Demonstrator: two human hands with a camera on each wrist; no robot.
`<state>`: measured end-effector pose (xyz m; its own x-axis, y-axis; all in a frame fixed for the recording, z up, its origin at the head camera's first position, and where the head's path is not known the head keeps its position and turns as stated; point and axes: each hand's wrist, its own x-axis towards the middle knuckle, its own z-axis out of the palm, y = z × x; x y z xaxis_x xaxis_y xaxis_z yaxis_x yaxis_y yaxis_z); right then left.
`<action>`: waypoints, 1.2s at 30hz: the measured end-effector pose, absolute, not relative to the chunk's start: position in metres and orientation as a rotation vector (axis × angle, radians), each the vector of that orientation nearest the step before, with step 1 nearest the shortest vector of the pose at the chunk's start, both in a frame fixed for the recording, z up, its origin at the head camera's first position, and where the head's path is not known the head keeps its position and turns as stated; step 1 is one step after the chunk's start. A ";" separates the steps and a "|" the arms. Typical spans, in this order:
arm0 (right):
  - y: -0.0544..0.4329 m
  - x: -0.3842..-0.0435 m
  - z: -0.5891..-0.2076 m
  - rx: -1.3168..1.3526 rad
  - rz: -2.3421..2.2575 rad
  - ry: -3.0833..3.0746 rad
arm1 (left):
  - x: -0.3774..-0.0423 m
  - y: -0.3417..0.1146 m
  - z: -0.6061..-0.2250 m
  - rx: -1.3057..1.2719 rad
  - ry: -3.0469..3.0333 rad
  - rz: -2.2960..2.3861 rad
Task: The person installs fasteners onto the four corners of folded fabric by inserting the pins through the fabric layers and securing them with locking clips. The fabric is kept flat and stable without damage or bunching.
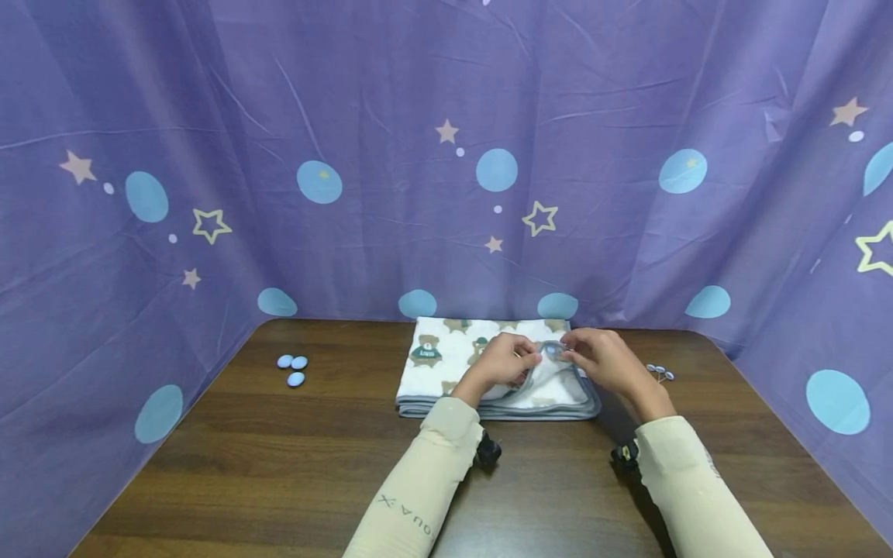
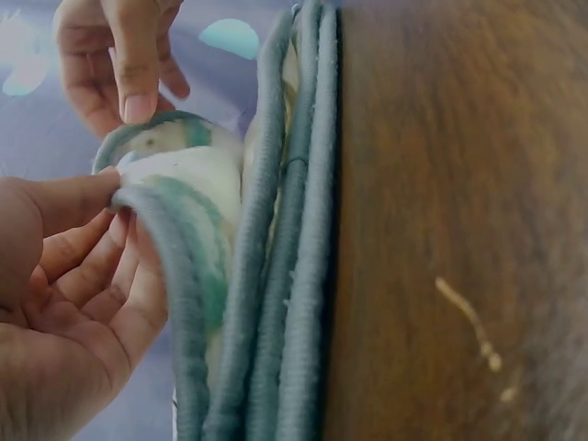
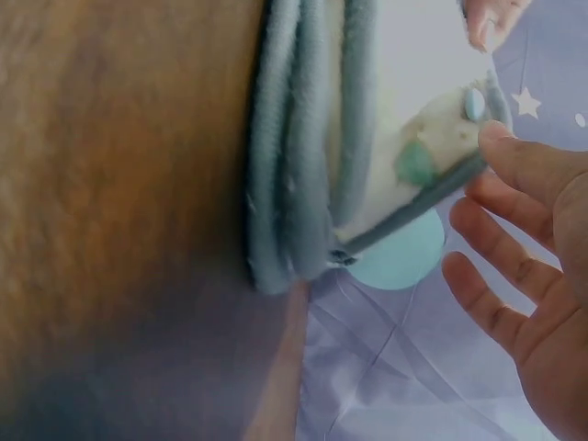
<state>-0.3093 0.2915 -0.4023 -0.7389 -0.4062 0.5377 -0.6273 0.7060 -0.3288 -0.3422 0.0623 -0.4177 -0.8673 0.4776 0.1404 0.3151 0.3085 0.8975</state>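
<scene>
A folded white blanket (image 1: 446, 372) with a teddy-bear print and grey-blue piped edges lies at the back of the table. My left hand (image 1: 504, 361) pinches the raised edge of its top layer between thumb and fingers, as the left wrist view shows. Opposite it, my right hand (image 1: 608, 358) holds the lifted corner, thumb on top and index finger beneath, the other fingers spread apart. A small light-blue round button-like piece (image 3: 474, 104) sits on the cloth by the right thumb. Whether anything lies under that corner is hidden.
Three light-blue round caps (image 1: 296, 379) lie on the wooden table (image 1: 314, 465) at the left. Several blue-headed pins (image 1: 660, 372) lie right of the blanket. A purple curtain (image 1: 391, 155) with stars and dots hangs behind and on both sides.
</scene>
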 end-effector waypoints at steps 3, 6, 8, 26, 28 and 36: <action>0.296 -0.310 -0.401 0.773 0.715 -2.498 | -0.344 0.060 -0.418 0.675 2.392 1.680; 0.301 -0.309 -0.399 0.760 0.716 -2.509 | -0.346 0.057 -0.417 0.648 2.393 1.718; 0.305 -0.308 -0.397 0.753 0.726 -2.517 | -0.348 0.054 -0.417 0.633 2.413 1.733; 0.368 -0.299 -0.394 0.591 0.577 -2.698 | -0.377 0.017 -0.418 0.322 2.140 2.003; 0.378 -0.299 -0.394 0.571 0.533 -2.729 | -0.379 0.013 -0.418 0.327 2.158 2.008; 0.419 -0.302 -0.401 0.490 0.359 -2.852 | -0.385 0.001 -0.413 0.398 2.333 1.924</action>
<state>-0.3017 0.4188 -0.4007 -0.9188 -0.2970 0.2599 -0.3522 0.9142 -0.2005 -0.3848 0.0007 -0.4133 -0.9618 0.2569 0.0944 0.1415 0.1715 0.9750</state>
